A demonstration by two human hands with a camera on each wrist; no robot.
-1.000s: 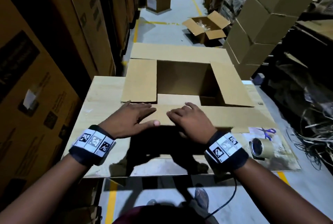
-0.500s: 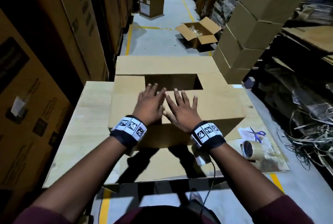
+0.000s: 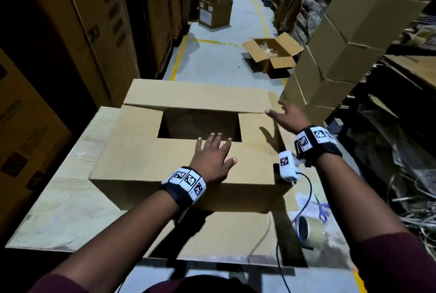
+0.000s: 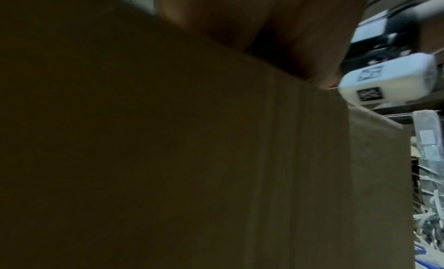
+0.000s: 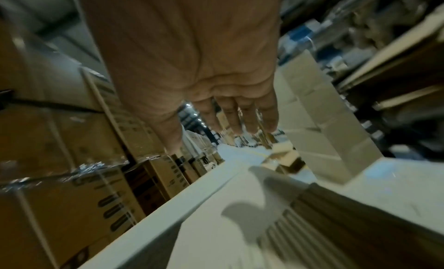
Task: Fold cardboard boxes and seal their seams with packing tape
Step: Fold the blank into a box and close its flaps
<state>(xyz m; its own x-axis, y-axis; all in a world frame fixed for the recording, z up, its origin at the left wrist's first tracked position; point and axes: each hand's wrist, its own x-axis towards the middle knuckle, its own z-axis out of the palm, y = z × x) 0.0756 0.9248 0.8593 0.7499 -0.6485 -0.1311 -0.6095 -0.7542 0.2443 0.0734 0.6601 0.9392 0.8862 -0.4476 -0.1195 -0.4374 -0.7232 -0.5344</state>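
Note:
A brown cardboard box [image 3: 146,158] stands on the wooden table [image 3: 61,203]. Its near flap and both side flaps lie folded down, leaving a rectangular opening [image 3: 200,125] in the top. The far flap [image 3: 195,95] still sticks outward. My left hand [image 3: 212,159] presses flat on the near flap with straight fingers. My right hand [image 3: 286,115] hovers open at the right end of the far flap, fingers spread; the right wrist view shows the right hand [image 5: 204,73] above the cardboard, holding nothing. The box wall [image 4: 168,159] fills the left wrist view. A roll of packing tape [image 3: 309,231] lies on the table's right.
Blue-handled scissors [image 3: 322,212] lie beside the tape. Tall cartons [image 3: 70,33] line the left of the aisle. A stack of sealed boxes [image 3: 342,52] rises on the right. An open box [image 3: 271,56] and another carton [image 3: 214,11] sit on the floor beyond.
My right hand has left the near flap and swung out to the right end of the far flap. My left hand stays pressed on the near flap.

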